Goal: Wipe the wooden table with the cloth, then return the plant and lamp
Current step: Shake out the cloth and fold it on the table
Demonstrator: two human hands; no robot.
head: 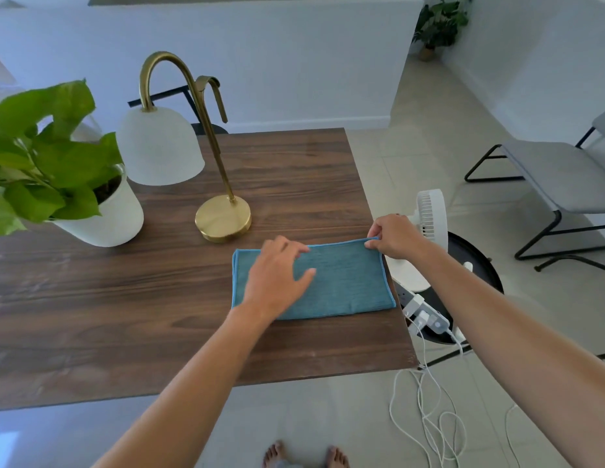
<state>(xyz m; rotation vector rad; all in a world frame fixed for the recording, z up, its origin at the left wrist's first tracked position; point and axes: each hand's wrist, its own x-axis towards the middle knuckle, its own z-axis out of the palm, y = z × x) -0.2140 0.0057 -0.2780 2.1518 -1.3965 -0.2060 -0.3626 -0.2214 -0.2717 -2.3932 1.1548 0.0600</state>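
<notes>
A blue cloth, folded into a rectangle, lies flat near the right edge of the dark wooden table. My left hand rests palm down on the cloth's left half, fingers spread. My right hand pinches the cloth's far right corner. Just beyond the cloth stands a brass lamp with a white shade. A green plant in a white pot stands at the table's left.
A white fan and a power strip with chargers sit on a round black side table right of the wooden table. White cables trail on the floor. A grey chair stands further right. My bare feet show below.
</notes>
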